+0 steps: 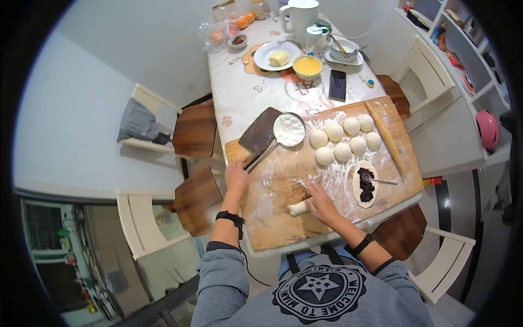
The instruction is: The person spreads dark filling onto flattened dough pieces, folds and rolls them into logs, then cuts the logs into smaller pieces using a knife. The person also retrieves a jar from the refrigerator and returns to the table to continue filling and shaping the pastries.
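Note:
My left hand [237, 178] is closed around the end of the wooden handle of a cleaver [261, 130], its fingers partly hidden. The cleaver's dark blade lies flat across the far left edge of a floured wooden board [278, 229]. Beside it rests a round, long-handled metal utensil full of white flour [289, 129]. My right hand [323, 205] holds the right end of a short dough roll [298, 208] on the board, covering that end. To its right lies an oval dough wrapper [358, 180] spread with dark filling [366, 193], a metal spoon [384, 182] resting in it.
Several dough balls [342, 151] stand in two rows, left of a wooden rolling pin [384, 137]. Farther back are a phone [337, 86], a bowl of yellow liquid [307, 66], a plate [265, 53] holding pale dough or butter, and a white pitcher [302, 20]. Chairs [200, 204] flank the table.

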The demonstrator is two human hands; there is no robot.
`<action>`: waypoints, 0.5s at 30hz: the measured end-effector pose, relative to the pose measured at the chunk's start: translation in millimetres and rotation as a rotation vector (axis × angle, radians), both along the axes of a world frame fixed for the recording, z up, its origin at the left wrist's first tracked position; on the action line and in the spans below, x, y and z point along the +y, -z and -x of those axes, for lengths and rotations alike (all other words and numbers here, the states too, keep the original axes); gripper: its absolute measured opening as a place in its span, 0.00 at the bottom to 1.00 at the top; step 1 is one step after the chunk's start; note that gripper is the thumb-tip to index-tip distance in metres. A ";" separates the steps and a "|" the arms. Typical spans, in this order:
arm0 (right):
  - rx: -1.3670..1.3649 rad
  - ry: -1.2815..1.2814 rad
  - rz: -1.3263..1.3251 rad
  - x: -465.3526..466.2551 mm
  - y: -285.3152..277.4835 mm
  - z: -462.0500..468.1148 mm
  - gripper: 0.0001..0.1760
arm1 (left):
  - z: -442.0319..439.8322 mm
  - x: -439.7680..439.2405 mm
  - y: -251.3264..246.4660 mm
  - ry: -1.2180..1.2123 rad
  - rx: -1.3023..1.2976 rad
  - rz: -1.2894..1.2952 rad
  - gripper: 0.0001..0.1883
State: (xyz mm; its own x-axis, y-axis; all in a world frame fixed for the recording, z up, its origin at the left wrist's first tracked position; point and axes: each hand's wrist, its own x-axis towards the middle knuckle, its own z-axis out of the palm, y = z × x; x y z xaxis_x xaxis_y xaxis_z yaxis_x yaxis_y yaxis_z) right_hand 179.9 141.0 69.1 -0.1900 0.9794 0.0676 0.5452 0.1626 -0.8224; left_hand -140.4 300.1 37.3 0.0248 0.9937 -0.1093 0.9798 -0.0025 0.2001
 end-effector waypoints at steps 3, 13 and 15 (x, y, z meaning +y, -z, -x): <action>-0.053 0.070 0.082 -4.4 -1.4 0.0 0.31 | 8.4 17.4 -12.6 0.087 -0.022 0.084 0.25; -0.073 0.193 0.033 -17.4 -5.5 36.1 0.24 | 38.5 45.4 3.0 0.252 -0.175 0.154 0.24; -0.068 0.221 0.041 -17.7 -10.6 39.8 0.23 | 45.5 43.2 7.1 0.155 -0.170 0.165 0.24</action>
